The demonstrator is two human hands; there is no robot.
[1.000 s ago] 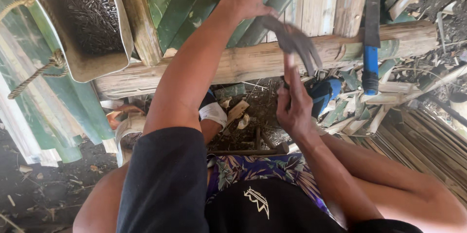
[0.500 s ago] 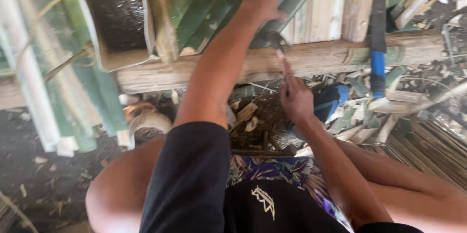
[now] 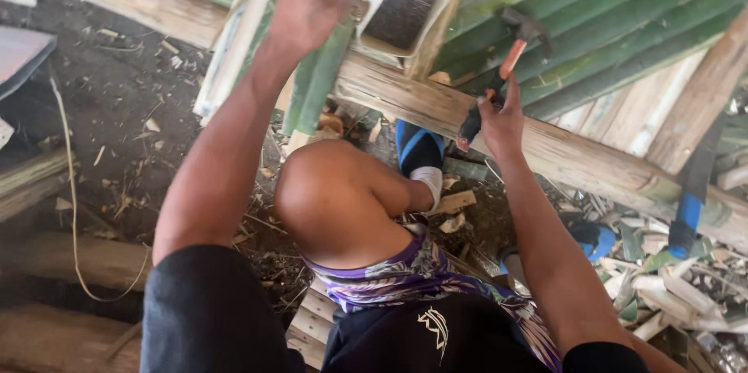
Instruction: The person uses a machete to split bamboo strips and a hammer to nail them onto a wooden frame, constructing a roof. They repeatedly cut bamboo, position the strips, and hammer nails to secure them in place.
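left hand (image 3: 312,0) outstretched, gripping green bamboo slat (image 3: 321,77), right hand (image 3: 499,117) raised, clutching hammer (image 3: 502,69)

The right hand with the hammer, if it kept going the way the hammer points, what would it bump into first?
Probably the green bamboo slats: the right hand tilts the hammer up toward them. Depth is unclear, so the head may hover short of them.

left hand (image 3: 312,0) grips bamboo slat (image 3: 323,77), blurred | right hand (image 3: 499,120) holds hammer (image 3: 505,69)

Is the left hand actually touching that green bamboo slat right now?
Touching. The head view shows the left hand closed around the top of the green bamboo slat, fingers wrapped over it with no gap. The right hand grips a hammer.
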